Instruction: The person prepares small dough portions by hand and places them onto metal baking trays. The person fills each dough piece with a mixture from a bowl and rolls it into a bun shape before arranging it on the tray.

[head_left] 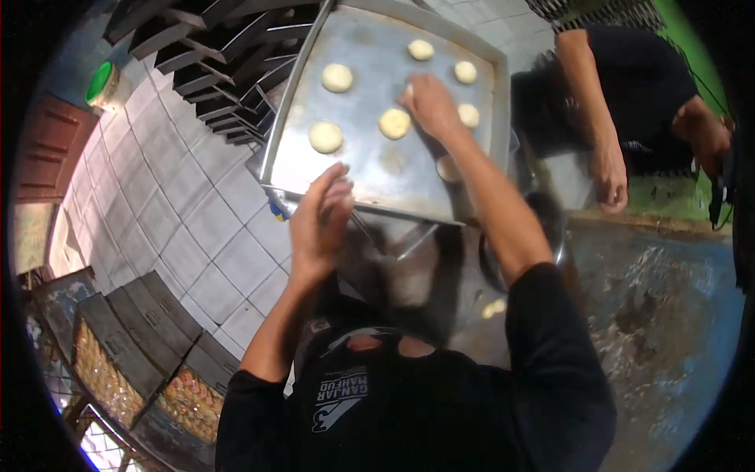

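A metal baking tray [370,169] lies tilted in view in front of me, with several round, pale dough balls spread over it. Among them are a dough ball [337,78] at the left, another dough ball [325,137] nearer my left hand, and a yellower dough ball [394,123] near the middle. My right hand [431,106] reaches over the tray, its fingers closed around a pale dough ball that is mostly hidden by them. Just off the tray's near left corner, my left hand [321,220] is held up with fingers loosely bent and nothing visible in it.
Stacked dark metal racks [228,47] stand beyond the tray's left side. A bucket with a green lid [101,82] sits on the tiled floor. Metal tins [118,346] with food lie at lower left. At right, a co-worker's arm [598,126] hangs near a worn blue table [653,315].
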Available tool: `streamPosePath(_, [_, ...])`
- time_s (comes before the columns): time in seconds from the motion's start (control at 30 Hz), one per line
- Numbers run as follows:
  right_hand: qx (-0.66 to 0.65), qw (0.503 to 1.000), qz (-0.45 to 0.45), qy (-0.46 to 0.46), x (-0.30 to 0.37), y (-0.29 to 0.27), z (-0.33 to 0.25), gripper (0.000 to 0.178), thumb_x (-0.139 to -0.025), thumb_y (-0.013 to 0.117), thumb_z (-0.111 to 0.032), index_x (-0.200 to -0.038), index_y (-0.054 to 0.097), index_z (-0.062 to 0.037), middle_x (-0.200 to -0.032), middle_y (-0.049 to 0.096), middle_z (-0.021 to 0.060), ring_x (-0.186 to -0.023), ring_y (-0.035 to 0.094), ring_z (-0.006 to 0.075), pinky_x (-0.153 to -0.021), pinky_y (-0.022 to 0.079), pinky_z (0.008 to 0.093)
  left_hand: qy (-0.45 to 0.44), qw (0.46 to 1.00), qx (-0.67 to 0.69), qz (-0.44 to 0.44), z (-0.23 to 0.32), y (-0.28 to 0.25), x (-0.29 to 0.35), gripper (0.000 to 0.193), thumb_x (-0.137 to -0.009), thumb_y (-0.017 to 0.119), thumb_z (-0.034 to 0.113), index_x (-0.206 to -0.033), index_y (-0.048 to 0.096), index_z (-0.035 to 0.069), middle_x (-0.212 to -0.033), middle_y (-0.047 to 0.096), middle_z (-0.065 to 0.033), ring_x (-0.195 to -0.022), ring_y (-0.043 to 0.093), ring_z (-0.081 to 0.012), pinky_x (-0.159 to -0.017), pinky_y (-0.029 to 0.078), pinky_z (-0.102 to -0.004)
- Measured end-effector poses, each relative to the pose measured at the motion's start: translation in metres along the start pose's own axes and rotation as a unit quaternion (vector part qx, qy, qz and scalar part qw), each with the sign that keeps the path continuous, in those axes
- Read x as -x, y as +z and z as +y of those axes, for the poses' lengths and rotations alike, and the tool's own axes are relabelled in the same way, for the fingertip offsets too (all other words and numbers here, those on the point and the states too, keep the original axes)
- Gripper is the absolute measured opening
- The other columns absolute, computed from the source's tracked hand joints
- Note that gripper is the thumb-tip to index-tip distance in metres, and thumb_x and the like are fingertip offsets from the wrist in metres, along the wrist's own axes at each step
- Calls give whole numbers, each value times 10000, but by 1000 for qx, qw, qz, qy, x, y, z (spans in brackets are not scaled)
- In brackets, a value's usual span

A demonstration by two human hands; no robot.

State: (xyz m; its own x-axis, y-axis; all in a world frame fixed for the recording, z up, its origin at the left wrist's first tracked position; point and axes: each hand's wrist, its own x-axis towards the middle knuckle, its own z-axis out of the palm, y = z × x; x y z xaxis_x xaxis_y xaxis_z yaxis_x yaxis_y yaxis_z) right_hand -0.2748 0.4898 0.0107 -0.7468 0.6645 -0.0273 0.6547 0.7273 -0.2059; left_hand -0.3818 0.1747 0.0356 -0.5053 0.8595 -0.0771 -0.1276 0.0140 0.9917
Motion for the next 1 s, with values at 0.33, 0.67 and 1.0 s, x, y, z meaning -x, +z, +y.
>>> streamPosePath(0.33, [-141,986,-19,-87,-43,13,20,486,-1040,516,-341,-1388,540,-2,-1525,445,240,-1436,376,424,-1180,314,489,27,985,-168,41,6,-30,9,311,-929,653,6,-1238,675,29,-1091,700,-129,-975,670,-198,-871,536,-327])
streamPosePath(0.67, [-175,973,139,-57,132,-19,-70,300,-880,628,-148,-1142,651,-5,-1085,647,242,-1037,638,408,-914,513,462,57,998,21,18,0,44,44,347,-1060,560,148,-1354,556,-36,-1177,666,-137,-1024,672,-182,-872,556,-309])
streamPosePath(1.0, [-300,893,323,95,483,-26,-109,339,-882,681,-40,-1219,655,-13,-1093,627,179,-1014,644,367,-908,521,419,45,994,42,-94,-39,202,210,339,-1117,443,311,-928,570,59,-845,542,-19,-799,505,-94,-700,445,-291])
